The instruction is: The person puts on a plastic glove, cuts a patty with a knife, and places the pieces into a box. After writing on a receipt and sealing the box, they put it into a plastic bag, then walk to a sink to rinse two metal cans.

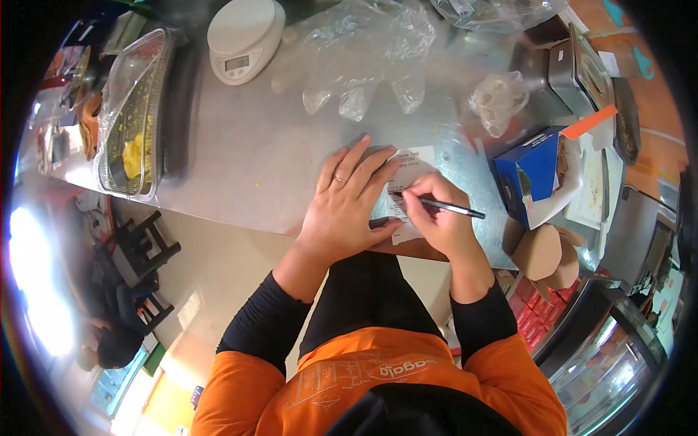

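A printed paper receipt (416,157) lies near the front edge of the metal table (240,156). My left hand (347,200) rests flat over the receipt's left side, fingers spread, a ring on one of them. In my right hand (443,218) a black pen (458,208) is pinched between thumb and fingers, its tip at the middle of the receipt. Part of the paper is hidden under both hands.
A white digital scale (246,36) and clear plastic bags (363,58) stand further back. At the left is a plastic tray (138,116) with yellow food; at the right, a blue box (527,174). A person (116,341) sits beyond the table at lower left.
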`<action>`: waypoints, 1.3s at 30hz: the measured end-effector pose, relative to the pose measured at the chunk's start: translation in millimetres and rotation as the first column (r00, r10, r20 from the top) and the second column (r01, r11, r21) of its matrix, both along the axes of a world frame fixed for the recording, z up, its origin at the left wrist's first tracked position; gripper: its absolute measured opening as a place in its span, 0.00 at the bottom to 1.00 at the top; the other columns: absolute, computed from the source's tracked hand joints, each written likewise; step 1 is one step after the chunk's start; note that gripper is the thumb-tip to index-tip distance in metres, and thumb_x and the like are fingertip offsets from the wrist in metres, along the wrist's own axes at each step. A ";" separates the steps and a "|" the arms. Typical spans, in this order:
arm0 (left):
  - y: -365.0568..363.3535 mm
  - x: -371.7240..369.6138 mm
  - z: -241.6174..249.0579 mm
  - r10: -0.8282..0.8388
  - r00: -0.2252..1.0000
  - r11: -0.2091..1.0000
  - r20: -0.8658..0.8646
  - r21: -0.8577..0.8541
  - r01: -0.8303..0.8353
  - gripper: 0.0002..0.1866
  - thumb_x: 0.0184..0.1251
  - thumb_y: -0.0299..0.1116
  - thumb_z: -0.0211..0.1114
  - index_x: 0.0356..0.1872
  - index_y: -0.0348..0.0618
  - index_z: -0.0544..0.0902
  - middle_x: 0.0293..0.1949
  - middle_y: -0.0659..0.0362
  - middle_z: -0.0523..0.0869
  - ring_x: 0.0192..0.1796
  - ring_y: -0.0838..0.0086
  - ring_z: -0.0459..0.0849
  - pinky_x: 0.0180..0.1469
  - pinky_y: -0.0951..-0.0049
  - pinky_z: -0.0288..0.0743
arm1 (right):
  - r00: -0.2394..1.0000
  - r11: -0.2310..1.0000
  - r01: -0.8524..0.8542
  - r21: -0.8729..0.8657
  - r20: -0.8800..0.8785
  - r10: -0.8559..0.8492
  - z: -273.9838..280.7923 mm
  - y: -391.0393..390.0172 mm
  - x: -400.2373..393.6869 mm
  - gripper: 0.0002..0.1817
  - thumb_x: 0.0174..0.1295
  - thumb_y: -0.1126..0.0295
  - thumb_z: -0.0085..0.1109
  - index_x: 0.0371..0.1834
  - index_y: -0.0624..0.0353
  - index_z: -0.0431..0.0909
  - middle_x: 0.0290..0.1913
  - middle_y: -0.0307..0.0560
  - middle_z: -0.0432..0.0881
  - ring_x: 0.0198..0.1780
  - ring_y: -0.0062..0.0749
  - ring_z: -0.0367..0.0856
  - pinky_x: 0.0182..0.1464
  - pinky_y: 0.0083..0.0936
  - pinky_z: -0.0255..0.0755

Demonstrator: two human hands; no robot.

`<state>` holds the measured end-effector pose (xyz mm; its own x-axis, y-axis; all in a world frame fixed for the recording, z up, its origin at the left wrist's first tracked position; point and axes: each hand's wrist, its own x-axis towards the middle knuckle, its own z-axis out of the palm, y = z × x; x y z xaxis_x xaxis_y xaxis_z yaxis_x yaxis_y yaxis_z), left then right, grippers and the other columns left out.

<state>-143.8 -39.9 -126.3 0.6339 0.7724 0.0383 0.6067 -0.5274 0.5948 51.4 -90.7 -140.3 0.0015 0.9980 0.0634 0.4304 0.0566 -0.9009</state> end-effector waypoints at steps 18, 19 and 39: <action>1.4 0.4 -1.6 -0.007 1.000 1.000 -0.019 -0.023 0.006 0.43 0.47 0.48 0.79 0.68 0.47 0.76 0.71 0.60 0.74 0.79 0.58 0.61 0.78 0.52 0.54 | 0.999 0.997 0.020 -0.069 -0.036 -0.023 -0.1 -6.8 16.0 0.06 0.64 0.76 0.67 0.36 0.62 0.77 0.33 0.48 0.84 0.29 0.34 0.80 0.33 0.26 0.74; 1.6 0.5 -1.0 -0.007 1.000 1.000 -0.024 -0.025 0.006 0.43 0.47 0.48 0.79 0.68 0.47 0.76 0.71 0.60 0.74 0.79 0.58 0.61 0.78 0.52 0.54 | 0.999 0.998 0.019 -0.064 -0.041 -0.022 -2.0 -7.5 16.1 0.07 0.64 0.76 0.67 0.36 0.62 0.76 0.33 0.48 0.84 0.29 0.34 0.80 0.33 0.26 0.74; 2.3 0.4 -0.3 -0.007 0.999 1.000 -0.048 -0.027 0.006 0.42 0.49 0.50 0.77 0.69 0.48 0.76 0.72 0.62 0.73 0.80 0.61 0.59 0.79 0.53 0.53 | 0.999 1.000 -0.031 -0.001 -0.015 0.031 -4.9 -5.9 20.4 0.07 0.62 0.77 0.68 0.35 0.60 0.76 0.32 0.49 0.84 0.30 0.41 0.82 0.33 0.29 0.74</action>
